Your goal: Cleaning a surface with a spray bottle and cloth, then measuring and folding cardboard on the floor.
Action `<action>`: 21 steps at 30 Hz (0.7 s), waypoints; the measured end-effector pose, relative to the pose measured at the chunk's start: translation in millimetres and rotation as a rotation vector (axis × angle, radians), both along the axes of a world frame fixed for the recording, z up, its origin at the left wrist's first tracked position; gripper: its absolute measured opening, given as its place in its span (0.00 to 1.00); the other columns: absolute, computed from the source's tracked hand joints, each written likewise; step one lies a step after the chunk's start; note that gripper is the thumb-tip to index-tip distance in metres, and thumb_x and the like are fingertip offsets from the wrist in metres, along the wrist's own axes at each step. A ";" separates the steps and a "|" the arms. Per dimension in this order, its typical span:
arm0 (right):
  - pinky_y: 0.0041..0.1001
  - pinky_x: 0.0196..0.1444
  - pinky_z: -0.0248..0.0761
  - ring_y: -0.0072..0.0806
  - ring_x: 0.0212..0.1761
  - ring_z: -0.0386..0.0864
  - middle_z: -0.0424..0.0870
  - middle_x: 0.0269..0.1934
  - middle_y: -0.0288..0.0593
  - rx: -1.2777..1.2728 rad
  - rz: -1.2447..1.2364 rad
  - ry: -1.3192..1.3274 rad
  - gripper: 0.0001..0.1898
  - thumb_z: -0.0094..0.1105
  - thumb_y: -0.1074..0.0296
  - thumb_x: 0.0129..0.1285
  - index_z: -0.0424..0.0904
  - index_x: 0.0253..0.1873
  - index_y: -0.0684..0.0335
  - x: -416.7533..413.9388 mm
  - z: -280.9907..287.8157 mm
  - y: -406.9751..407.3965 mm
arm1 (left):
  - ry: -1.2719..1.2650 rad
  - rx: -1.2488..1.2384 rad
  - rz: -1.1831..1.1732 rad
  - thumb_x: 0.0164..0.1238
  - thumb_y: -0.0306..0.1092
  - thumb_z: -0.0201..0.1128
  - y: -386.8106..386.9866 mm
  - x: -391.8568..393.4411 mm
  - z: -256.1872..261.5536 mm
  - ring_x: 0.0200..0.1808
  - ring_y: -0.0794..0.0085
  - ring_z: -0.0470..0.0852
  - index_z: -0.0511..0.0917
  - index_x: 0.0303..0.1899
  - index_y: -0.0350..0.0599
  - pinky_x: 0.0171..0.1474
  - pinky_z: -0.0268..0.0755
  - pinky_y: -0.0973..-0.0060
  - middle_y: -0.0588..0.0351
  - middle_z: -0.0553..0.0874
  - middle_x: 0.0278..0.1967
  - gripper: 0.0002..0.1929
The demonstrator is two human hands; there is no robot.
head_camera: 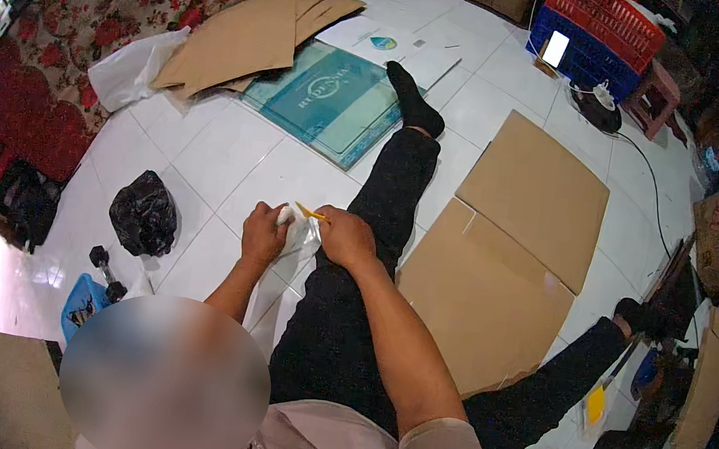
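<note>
Above the white tiled floor, beside my outstretched leg in black trousers, my left hand [264,233] grips a bunched white plastic bag [298,233]. My right hand [347,236] is closed around a thin yellow tool [311,213], perhaps a cutter; its tip points toward my left hand. Part of the bag's clear plastic hangs between the two hands. To the right of that leg, a large unfolded cardboard sheet [495,292] lies flat on the tiles. The exact grip of the fingers on the bag is partly hidden.
A black plastic bag [144,213] and a blue basket [84,306] stand at the left. Ahead are stacked cardboard pieces [240,42] and a flat teal package [322,99]. Red and blue crates [583,53], a lit phone [554,49] and a cable [655,183] are at the upper right.
</note>
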State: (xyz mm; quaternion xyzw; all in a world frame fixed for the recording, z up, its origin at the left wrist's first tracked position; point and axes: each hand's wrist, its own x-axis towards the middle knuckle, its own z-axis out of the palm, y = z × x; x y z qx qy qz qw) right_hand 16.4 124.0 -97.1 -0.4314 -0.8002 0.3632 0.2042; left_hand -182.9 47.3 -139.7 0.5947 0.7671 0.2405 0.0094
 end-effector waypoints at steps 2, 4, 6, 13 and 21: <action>0.46 0.49 0.78 0.50 0.46 0.85 0.88 0.44 0.49 0.010 0.009 0.033 0.13 0.53 0.59 0.70 0.84 0.52 0.51 -1.3 1.0 -0.2 | 0.042 0.000 0.013 0.61 0.34 0.67 -1.3 4.4 -0.6 0.41 0.52 0.82 0.85 0.54 0.52 0.46 0.76 0.56 0.46 0.80 0.37 0.18; 0.46 0.49 0.78 0.49 0.46 0.85 0.88 0.45 0.48 -0.010 0.016 -0.067 0.13 0.53 0.57 0.70 0.84 0.53 0.48 -4.3 1.7 0.3 | 0.083 0.005 0.015 0.61 0.34 0.67 -2.9 7.0 -2.3 0.41 0.52 0.82 0.85 0.53 0.52 0.46 0.75 0.56 0.46 0.80 0.38 0.17; 0.45 0.49 0.78 0.49 0.47 0.85 0.88 0.45 0.47 -0.010 0.039 -0.109 0.13 0.53 0.57 0.70 0.85 0.54 0.47 -8.4 2.3 1.5 | 0.157 0.008 0.013 0.61 0.33 0.67 -2.7 7.5 -4.5 0.41 0.53 0.81 0.85 0.51 0.53 0.47 0.74 0.56 0.47 0.80 0.38 0.15; 0.45 0.50 0.78 0.47 0.49 0.85 0.88 0.48 0.45 -0.041 0.086 -0.210 0.14 0.52 0.56 0.71 0.85 0.55 0.44 -13.5 3.8 5.1 | 0.254 0.090 -0.021 0.63 0.32 0.66 -1.0 5.7 -12.0 0.38 0.54 0.80 0.84 0.47 0.48 0.42 0.71 0.56 0.49 0.77 0.36 0.11; 0.44 0.53 0.78 0.47 0.49 0.85 0.88 0.49 0.43 -0.068 0.091 -0.207 0.14 0.52 0.57 0.71 0.85 0.56 0.42 -13.6 1.3 8.1 | 0.246 -0.001 -0.014 0.61 0.31 0.65 0.2 6.9 -11.4 0.40 0.54 0.80 0.85 0.48 0.50 0.44 0.71 0.55 0.48 0.78 0.38 0.13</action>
